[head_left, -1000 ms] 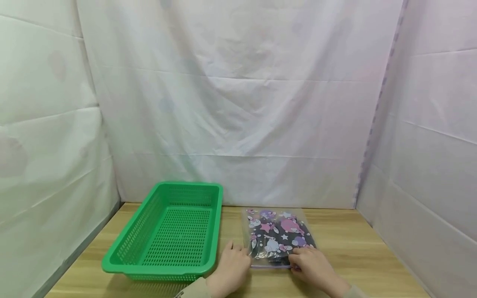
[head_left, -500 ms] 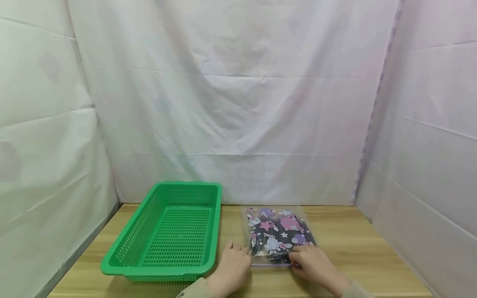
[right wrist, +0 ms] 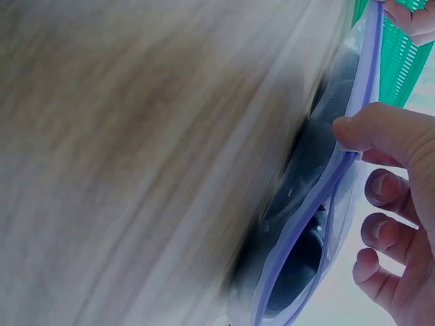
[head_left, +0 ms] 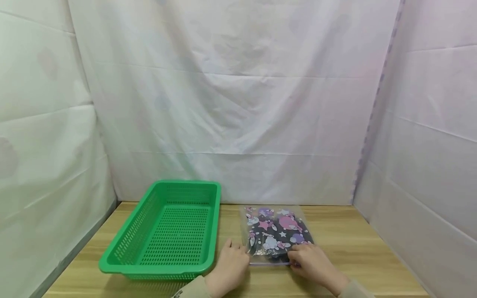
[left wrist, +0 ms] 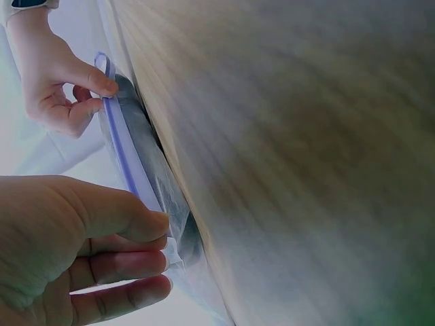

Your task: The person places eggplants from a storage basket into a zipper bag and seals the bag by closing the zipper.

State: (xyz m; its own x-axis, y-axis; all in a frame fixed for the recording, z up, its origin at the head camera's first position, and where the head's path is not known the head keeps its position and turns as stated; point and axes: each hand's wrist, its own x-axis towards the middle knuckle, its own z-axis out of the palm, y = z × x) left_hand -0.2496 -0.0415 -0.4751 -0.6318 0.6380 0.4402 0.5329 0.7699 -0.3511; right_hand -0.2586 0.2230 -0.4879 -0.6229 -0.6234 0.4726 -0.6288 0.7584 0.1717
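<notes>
A clear zip bag (head_left: 273, 234) printed with pink, purple and white cartoon shapes lies flat on the table, something dark inside it. Its purple zip strip (left wrist: 121, 146) runs along the near edge. My left hand (head_left: 230, 267) pinches the left end of that edge between thumb and fingers. Toward the right end, my right hand (head_left: 314, 265) pinches the strip with thumb and index finger, the other fingers curled loosely. In the right wrist view the bag's mouth gapes on the far side of my right thumb (right wrist: 360, 129), showing dark contents (right wrist: 296, 265).
A green plastic basket (head_left: 215, 231) with perforated walls and floor stands left of the bag, close to my left forearm. White cloth (head_left: 231, 116) hangs behind the wooden table (head_left: 350, 248) and on both sides.
The head view has shifted slightly. Both hands keep nearly the same places on the bag's near edge, and the basket stays where it was.
</notes>
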